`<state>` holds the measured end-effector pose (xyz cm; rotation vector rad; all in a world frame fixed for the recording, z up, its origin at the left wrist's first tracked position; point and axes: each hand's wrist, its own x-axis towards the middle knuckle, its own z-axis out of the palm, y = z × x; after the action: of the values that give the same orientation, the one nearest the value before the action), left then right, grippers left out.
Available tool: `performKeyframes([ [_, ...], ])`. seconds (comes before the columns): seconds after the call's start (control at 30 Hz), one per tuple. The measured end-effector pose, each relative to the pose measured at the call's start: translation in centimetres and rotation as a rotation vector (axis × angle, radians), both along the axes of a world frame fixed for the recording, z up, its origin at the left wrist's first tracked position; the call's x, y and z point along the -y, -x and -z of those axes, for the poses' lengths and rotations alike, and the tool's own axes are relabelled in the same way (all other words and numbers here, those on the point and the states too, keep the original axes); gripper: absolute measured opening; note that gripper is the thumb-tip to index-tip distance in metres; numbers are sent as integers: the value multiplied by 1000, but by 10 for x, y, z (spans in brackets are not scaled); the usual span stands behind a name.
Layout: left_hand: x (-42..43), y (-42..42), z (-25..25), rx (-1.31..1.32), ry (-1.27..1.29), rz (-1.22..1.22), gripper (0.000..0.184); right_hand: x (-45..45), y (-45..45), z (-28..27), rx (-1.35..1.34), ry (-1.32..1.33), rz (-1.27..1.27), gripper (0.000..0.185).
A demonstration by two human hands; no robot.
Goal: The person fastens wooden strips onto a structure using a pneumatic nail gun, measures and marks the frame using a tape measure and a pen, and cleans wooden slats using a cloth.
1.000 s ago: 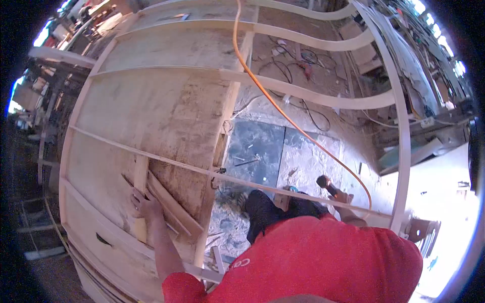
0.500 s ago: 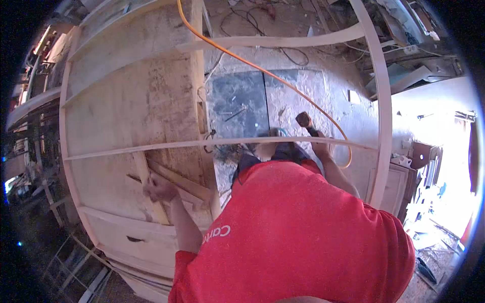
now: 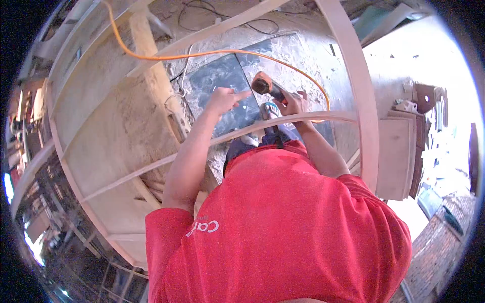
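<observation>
My right hand (image 3: 297, 103) is wrapped round an orange and black nail gun (image 3: 269, 85), its rounded head pointing up and left. An orange air hose (image 3: 222, 52) arcs past it and curls down behind the hand. To the left, my left hand (image 3: 223, 100) hangs in the air with the index finger stretched toward the nail gun, apart from it. The other fingers look partly curled, and I see nothing in them. Below both hands runs a thin wooden rail (image 3: 166, 160) of a pale cabinet frame, which crosses in front of my body.
Dark floor panels (image 3: 214, 83) lie beneath the hands. A wide frame post (image 3: 353, 76) stands at the right, with cabinet doors (image 3: 396, 156) leaning beyond it. A loose wood strip (image 3: 146, 193) lies inside the frame at lower left. A thin cable (image 3: 230, 22) trails over the floor.
My left hand has let go of the wood strip and moved up and right, near the nail gun. The right hand has raised the nail gun leftward. The view has turned.
</observation>
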<state>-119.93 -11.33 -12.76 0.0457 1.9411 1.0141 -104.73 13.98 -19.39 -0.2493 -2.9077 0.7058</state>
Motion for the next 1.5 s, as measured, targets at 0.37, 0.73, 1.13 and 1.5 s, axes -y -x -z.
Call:
performKeyframes([
  [0.37, -95, -18, 75, 574, -253, -494, 62, -5, -11, 13, -239, -46, -127, 42],
  [0.73, -60, -14, 44, 89, -248, -720, 18, 19, -54, -31, 779, -285, 153, 85],
  [1.13, 57, -11, -63, -93, -526, -920, 23, 128, 65, -232, 92, 51, -390, 35],
  [1.5, 157, -71, -115, -12, -752, -1330, 46, 234, 141, -188, 97, -70, -1004, 88],
])
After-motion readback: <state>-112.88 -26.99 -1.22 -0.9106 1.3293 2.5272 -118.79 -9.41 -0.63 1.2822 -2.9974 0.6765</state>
